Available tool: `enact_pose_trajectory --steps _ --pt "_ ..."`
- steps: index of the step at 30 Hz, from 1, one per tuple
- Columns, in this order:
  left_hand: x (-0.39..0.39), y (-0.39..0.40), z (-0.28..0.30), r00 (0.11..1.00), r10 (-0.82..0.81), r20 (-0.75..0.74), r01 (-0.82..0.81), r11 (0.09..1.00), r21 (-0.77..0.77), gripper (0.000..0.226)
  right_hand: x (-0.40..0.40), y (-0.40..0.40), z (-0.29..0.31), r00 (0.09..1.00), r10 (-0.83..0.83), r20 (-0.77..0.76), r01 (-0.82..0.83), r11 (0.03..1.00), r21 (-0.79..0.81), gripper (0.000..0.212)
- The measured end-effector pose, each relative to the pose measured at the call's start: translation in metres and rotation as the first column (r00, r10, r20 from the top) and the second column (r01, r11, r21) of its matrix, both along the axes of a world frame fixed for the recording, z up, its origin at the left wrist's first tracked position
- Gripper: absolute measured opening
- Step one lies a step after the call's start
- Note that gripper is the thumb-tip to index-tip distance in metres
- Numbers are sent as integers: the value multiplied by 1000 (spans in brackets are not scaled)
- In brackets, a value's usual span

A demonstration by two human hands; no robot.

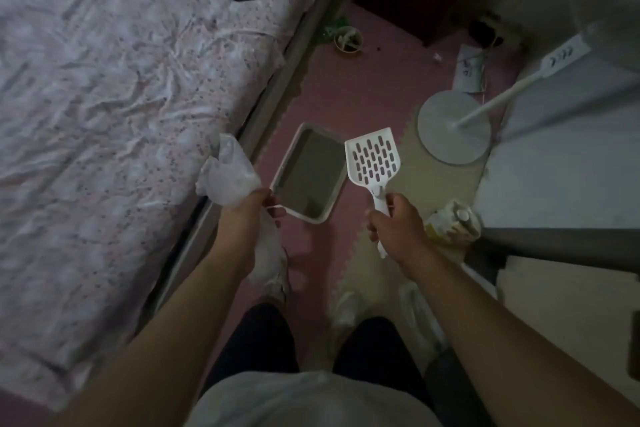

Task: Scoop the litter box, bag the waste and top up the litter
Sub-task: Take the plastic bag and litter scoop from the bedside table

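A white slotted litter scoop [374, 158], grey litter in a white-rimmed litter box [306, 173], pink floor mats [346, 90], and what looks like a pink-speckled white bedsheet [121, 80].

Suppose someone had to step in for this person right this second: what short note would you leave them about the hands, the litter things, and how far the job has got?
Left hand: grips a crumpled white plastic bag, held up beside the bed.
Right hand: grips the handle of the white slotted scoop; the scoop is empty and held in the air.
Litter box: on the floor between the two hands, grey litter inside.
Done: bag and scoop are in hand. The bag shows no clear waste.
Left: scoop the box, bag the waste, top up the litter. A yellowish packet lies to the right; whether it holds litter is unclear.
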State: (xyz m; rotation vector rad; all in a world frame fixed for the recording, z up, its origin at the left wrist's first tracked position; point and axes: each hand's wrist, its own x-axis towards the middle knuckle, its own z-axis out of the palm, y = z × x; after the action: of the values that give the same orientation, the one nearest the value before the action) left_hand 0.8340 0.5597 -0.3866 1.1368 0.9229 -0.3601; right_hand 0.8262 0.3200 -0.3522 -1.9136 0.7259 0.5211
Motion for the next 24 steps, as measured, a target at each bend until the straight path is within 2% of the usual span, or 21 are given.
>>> enact_pose_trajectory --steps 4,8,15,24 --pt "0 0 -32 1000 -26 -16 25 999 -26 11 -5 4 -22 998 -57 28 58 996 -67 17" --pt "-3 -18 -82 998 -52 -30 52 999 -16 12 -10 -3 -73 997 -67 23 69 995 -78 24" --pt "-8 -58 -196 984 -180 -20 181 982 53 12 -29 -34 -210 999 -32 16 33 996 -88 10" --pt "-5 -104 -335 908 -416 -51 419 894 157 19 -51 -87 -399 993 -115 -39 112 990 -89 12"
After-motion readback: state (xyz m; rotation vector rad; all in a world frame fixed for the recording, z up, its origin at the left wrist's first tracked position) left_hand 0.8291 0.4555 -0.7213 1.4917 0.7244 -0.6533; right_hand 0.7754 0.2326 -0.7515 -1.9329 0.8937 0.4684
